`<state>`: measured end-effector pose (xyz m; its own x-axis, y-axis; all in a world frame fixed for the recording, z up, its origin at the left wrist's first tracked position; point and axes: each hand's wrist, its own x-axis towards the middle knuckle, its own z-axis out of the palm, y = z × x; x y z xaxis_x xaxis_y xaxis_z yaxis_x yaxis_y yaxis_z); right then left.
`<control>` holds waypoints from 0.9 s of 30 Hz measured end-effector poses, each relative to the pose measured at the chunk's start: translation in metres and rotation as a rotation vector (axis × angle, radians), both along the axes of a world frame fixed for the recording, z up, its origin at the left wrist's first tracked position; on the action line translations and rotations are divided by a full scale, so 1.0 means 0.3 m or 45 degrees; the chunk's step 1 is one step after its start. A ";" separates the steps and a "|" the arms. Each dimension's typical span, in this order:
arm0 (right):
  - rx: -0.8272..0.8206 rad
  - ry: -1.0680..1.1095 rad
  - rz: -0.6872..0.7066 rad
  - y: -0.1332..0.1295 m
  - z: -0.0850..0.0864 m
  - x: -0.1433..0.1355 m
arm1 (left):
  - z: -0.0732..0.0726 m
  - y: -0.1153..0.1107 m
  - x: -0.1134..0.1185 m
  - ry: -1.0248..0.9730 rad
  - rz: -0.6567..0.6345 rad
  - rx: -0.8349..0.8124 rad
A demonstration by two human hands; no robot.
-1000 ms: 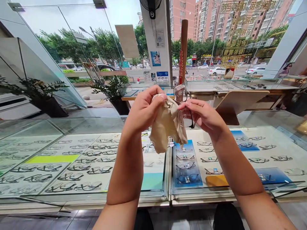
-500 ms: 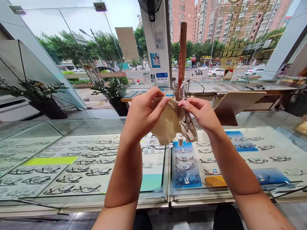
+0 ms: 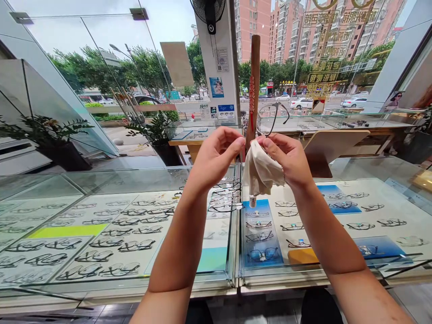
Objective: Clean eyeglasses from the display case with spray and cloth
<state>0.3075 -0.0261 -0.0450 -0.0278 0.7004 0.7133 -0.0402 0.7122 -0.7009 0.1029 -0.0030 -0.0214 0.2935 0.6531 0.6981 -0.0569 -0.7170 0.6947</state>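
Eyeglasses, lower part hidden by cloth, pinched in right hand; left hand's grip unclear.

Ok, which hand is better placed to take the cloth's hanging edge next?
Probably the left hand: no object shows in its fingers, and it is beside the cloth. The right hand already holds both cloth and glasses.

head-worn view, facing forward and down, forearms close
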 end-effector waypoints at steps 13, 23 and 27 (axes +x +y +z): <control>0.098 0.086 -0.006 0.015 -0.006 -0.007 | -0.068 0.063 0.064 0.013 -0.542 -0.439; -0.061 0.044 0.060 0.000 -0.003 -0.013 | -0.057 0.049 0.069 0.033 -0.683 -0.528; -0.017 0.081 0.045 0.008 -0.003 -0.008 | -0.059 0.051 0.073 -0.014 -0.595 -0.543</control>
<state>0.3051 -0.0236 -0.0459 -0.0074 0.7094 0.7048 -0.1096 0.7000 -0.7057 0.1249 0.0124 -0.0392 0.6095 0.6791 0.4090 -0.3056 -0.2748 0.9116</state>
